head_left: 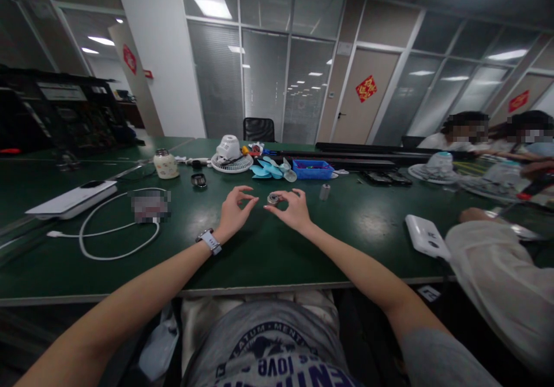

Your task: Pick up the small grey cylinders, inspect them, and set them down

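Observation:
My right hand is closed over the table, pinching a small round metal part between thumb and fingers. The part looks grey with a darker middle; its exact kind is too small to make out. Just left of it, my left hand is held with thumb and fingers apart and nothing between them. A wristwatch is on the left wrist. To the right of my right hand, a small silver metal cylinder stands upright on the green table.
Beyond my hands lie light-blue fan blades, a white fan housing on its grille, and a blue tray. A flask, a dark round piece and a white cable are leftward. A co-worker's sleeve and white device are rightward.

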`<state>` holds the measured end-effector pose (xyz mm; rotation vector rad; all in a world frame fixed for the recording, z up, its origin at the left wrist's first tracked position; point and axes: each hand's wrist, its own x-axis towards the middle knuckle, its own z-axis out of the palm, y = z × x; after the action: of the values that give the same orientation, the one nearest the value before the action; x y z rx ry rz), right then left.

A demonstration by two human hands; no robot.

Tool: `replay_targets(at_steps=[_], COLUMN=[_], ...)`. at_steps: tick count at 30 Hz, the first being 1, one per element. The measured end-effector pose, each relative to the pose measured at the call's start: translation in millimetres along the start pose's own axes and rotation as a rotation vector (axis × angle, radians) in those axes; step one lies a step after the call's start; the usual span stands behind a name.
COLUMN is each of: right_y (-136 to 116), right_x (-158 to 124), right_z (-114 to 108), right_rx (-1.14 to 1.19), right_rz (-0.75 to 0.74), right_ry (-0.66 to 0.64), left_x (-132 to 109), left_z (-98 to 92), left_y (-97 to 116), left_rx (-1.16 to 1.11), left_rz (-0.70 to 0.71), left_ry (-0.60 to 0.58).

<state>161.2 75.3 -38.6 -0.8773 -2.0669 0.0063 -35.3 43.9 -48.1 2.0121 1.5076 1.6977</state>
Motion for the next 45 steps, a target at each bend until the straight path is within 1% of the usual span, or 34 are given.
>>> replay_targets(at_steps=[1,3,6,10,12,14,17,19,21,24,26,27,29,31,32,36,37,39,41,42,43,45], right_y=[-5,-8,-6,-7,-8,-9,-9,-6,-3,1,3,3,4,6,8,16,18,21,24,27,30,42], right_x=[-3,-7,-11,-13,-13,-12,-11,-11,-11,-10,-10,-10,-9,-7,-5,3,5,7,9,10,12,18], right_z=[3,7,9,8,7,6,6,6,6,4,2,1,1,3,4,10,11,12,11,9,6,-6], right_rx=[0.009,0.011,0.001,-0.018,-0.028,-0.031,-0.022,-0.012,-0.01,-0.008,0.001,0.009,0.054,0.196,0.311,0.788,0.863,0.956,0.953,0.909,0.838,0.621], right_rz=[-0.006,-0.023,-0.051,-0.054,-0.049,-0.044,-0.034,-0.018,0.009,0.04,0.052,0.059,0.091,0.184,0.265,0.728,0.818,0.918,0.912,0.864,0.786,0.578], right_ry=[-0.028,-0.073,-0.1,-0.123,-0.143,-0.154,-0.149,-0.151,-0.155,-0.156,-0.154,-0.153,-0.145,-0.138,-0.139,-0.153,-0.148,-0.139,-0.137,-0.123,-0.086,0.06], left_x=[-1,-2,-5,-7,-7,-7,-3,0,2,2,1,0,-1,-1,0,1,2,2,2,2,2,2], left_z=[-0.6,-1.7,-2.3,-0.9,-0.3,-0.4,-2.4,-4.1,-4.5,-1.8,1.1,2.4,4.0,4.3,4.2,4.1,4.1,3.9,3.3,2.9,2.5,1.8], left_y=[3,8,12,14,14,15,15,11,2,-15,-25,-28,-31,-31,-30,-25,-24,-22,-20,-19,-18,-17], left_rx=[-0.004,-0.012,0.014,0.083,0.093,0.086,0.046,0.041,0.071,0.1,0.091,0.083,0.065,0.058,0.062,0.097,0.097,0.091,0.087,0.087,0.088,0.081], left_rz=[0.049,0.135,0.219,0.26,0.272,0.269,0.212,0.147,0.066,-0.092,-0.193,-0.224,-0.243,-0.23,-0.227,-0.252,-0.255,-0.255,-0.258,-0.263,-0.273,-0.291], left_ry=[0.021,0.015,-0.068,-0.135,-0.134,-0.103,-0.02,-0.008,-0.073,-0.267,-0.362,-0.387,-0.399,-0.381,-0.365,-0.284,-0.272,-0.258,-0.255,-0.254,-0.254,-0.246])
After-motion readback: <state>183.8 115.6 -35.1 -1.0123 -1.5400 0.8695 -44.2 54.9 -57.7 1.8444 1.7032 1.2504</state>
